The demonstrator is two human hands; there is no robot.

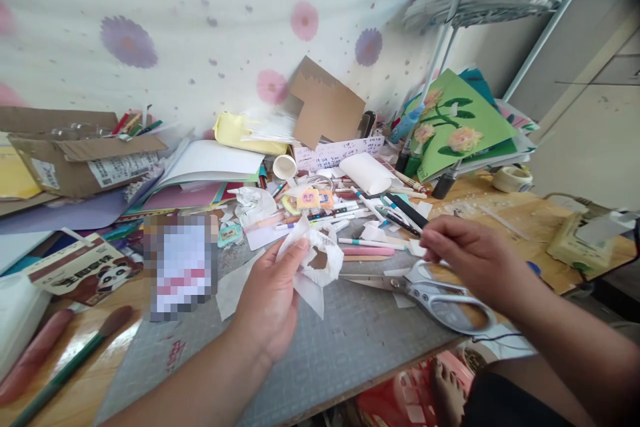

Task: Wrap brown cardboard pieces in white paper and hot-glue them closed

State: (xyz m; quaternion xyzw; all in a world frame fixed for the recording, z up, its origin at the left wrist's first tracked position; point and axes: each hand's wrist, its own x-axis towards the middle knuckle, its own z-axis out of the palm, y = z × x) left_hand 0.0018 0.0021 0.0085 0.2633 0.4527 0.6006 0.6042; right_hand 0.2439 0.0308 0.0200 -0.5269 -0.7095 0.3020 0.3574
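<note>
At centre, our left hand [267,300] pinches torn white paper [329,273]; at right, our right hand [465,255] apparently pinches a black stick [406,210] near scissors [419,285].

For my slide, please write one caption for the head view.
Left hand holding crumpled white paper over a gray mat, silver scissors near the right hand.

Remotely, I see what looks like a home craft desk [533,240]: flower-printed cloth [210,33] across the top, grey cutting mat [340,340] lower centre, loose pens [370,243] mid-frame, green flower card [483,113] upper right, bare foot [447,387] lower right.
</note>
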